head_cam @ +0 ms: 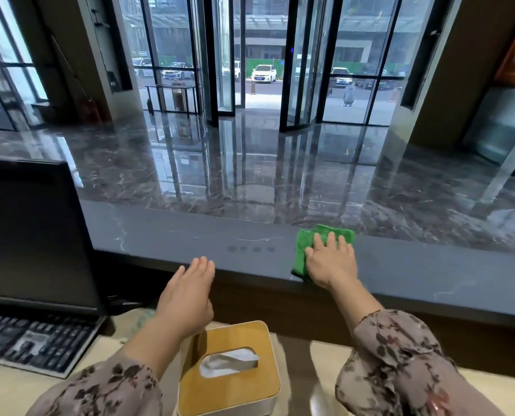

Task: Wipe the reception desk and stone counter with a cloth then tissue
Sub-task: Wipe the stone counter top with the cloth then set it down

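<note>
Cloth [303,250], green, lies folded over the near edge of the stone desk [190,235], right of centre. The right hand [333,262] presses it flat against the stone, fingers [330,240] straight and spread. The left hand [187,295] holds nothing, its fingers straight and together, palm down, just before the stone face; whether it touches the stone cannot be told. Below it, on the low desk [4,385], a wood-topped tissue box [235,334] stands between the forearms, with a tissue [229,360] poking up. A dark monitor [31,235] and keyboard [31,340] fill the left side, covering the stone face there.
</note>
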`<state>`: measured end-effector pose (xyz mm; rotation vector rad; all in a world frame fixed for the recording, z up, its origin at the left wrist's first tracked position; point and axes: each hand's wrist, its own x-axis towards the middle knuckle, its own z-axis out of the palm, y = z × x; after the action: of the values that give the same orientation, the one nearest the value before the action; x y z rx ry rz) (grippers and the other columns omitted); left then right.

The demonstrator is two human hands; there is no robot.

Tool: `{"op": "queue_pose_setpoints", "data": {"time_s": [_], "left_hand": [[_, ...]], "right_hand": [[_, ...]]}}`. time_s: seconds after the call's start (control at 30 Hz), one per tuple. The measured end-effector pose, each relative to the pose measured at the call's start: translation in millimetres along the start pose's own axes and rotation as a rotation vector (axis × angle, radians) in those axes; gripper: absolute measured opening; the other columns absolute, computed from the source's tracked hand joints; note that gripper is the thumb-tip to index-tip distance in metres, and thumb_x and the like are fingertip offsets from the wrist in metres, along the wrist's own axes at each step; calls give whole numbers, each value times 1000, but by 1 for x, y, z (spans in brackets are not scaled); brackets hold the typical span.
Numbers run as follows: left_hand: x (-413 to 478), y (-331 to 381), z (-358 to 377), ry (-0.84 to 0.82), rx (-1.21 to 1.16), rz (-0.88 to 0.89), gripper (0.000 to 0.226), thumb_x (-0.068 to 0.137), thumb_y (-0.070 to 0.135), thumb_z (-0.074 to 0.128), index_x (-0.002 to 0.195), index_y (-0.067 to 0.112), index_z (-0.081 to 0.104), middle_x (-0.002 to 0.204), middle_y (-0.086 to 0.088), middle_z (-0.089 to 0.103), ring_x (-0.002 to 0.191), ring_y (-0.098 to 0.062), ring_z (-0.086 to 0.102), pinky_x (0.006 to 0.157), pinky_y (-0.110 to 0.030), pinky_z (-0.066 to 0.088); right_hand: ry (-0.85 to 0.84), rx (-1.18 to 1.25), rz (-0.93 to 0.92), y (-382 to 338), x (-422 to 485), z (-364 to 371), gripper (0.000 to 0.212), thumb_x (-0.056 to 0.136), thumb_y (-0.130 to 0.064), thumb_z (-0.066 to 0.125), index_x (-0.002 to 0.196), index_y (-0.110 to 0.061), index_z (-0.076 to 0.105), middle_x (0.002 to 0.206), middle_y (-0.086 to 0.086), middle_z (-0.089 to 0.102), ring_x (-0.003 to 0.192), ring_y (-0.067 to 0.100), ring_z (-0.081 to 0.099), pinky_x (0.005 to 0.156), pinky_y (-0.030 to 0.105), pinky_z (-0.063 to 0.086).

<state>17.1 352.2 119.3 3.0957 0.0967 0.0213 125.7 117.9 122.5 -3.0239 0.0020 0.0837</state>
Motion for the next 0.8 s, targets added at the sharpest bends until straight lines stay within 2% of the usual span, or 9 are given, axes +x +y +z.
{"op": "queue_pose_setpoints", "data": {"time_s": [0.23,0.37,0.53,0.8], "left_hand": [[3,-12,1,19,-34,50,71,93,14,48,154,20,10,162,2,5,149,-11,2,122,-34,3],[5,-16,0,18,-33,55,68,91,13,50,152,20,20,162,2,11,149,-11,2,122,-34,2],[6,-15,-1,1,-1,44,76,92,14,52,154,20,10,162,2,5,149,-11,2,122,-34,2],[5,-18,-2,4,-67,45,76,93,10,51,154,22,8,162,5,8,149,-9,5,122,-33,0]], "right_hand": [[-24,10,-248,-138,2,21,57,102,-39,16,154,-18,5,160,15,0,147,34,-2,119,46,1],[-85,-12,-380,-169,14,19,57,101,-38,18,154,-21,5,161,13,0,148,33,-1,120,46,1],[-135,4,-452,-140,26,12,55,101,-41,17,154,-27,7,161,7,0,148,25,-1,121,39,2],[-58,-31,-127,-12,37,-4,56,101,-41,16,154,-25,9,161,9,5,148,27,7,120,41,8]]}}
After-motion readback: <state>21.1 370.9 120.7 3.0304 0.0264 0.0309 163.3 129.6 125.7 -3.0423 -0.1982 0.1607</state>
